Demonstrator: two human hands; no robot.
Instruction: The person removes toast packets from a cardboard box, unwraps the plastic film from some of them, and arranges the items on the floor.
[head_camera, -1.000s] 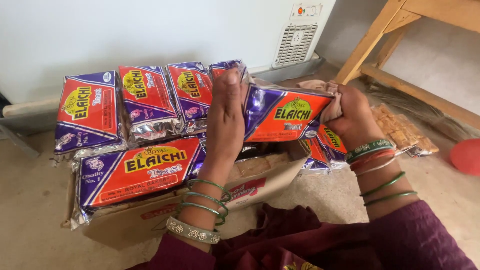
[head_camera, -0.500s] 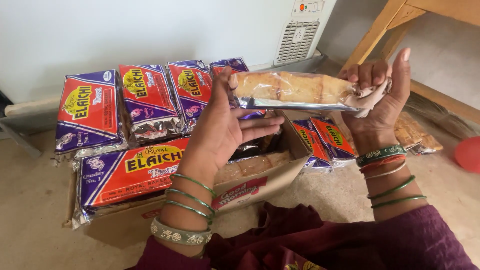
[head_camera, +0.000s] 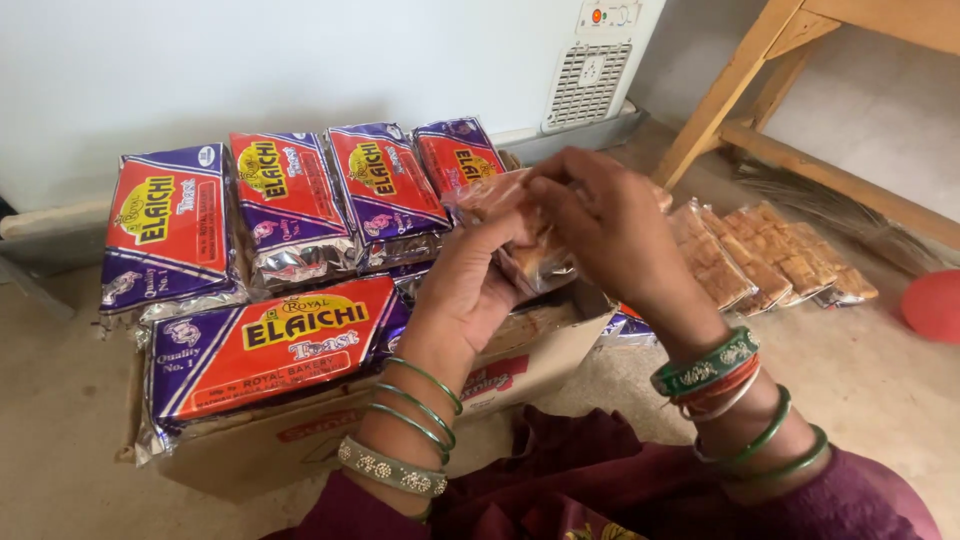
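Note:
Both my hands hold one clear-sided packet of toast (head_camera: 520, 240) over a cardboard box (head_camera: 530, 365). My left hand (head_camera: 470, 285) cups it from below and the near side. My right hand (head_camera: 610, 230) grips it from above, fingers curled over its top edge. Several purple and red toast packets (head_camera: 290, 195) stand in a row behind the box. Another such packet (head_camera: 270, 345) lies flat on the box at the left. Green and silver bangles ring both wrists.
More toast packets with their clear sides up (head_camera: 770, 255) lie on the floor to the right. A wooden frame (head_camera: 760, 90) and a broom (head_camera: 850, 215) stand behind them. A white appliance (head_camera: 590, 70) sits by the wall. A red round object (head_camera: 935, 305) lies at the right edge.
The packet was turned from printed face to clear side, then brought down from chest height to just above the box. My right hand moved from its end onto its top.

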